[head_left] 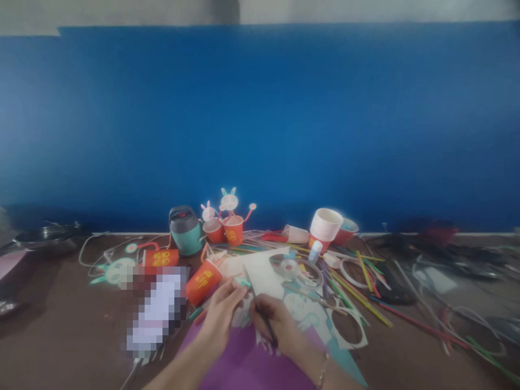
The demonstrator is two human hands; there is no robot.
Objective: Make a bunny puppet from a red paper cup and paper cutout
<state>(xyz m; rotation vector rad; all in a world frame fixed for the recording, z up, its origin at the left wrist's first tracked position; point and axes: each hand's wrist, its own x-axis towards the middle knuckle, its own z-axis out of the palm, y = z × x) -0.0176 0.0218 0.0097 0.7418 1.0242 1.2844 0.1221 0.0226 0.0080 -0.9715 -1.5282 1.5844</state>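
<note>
In the head view, a small green and white piece (245,283) is held by the bent fingers of the left hand (222,306), near the far edge of the purple sheet (244,363). A thin dark tool (266,319), which looks like scissors, is gripped by the curled fingers of the right hand (276,319), just beside the piece; whether its blades are apart cannot be told. Because the tip is so close to the left hand, a finger could be nicked if the tool slipped. The piece could be bent or cut crooked, as only a little of it is pinched. Small white scraps (262,341) are scattered on the purple sheet, so the piece could be lost among them if dropped. Left of the sheet's far edge, a tipped orange cup (203,281) is found near the left hand; it could be knocked by a quick move and rolled across the tabletop (81,325).
</note>
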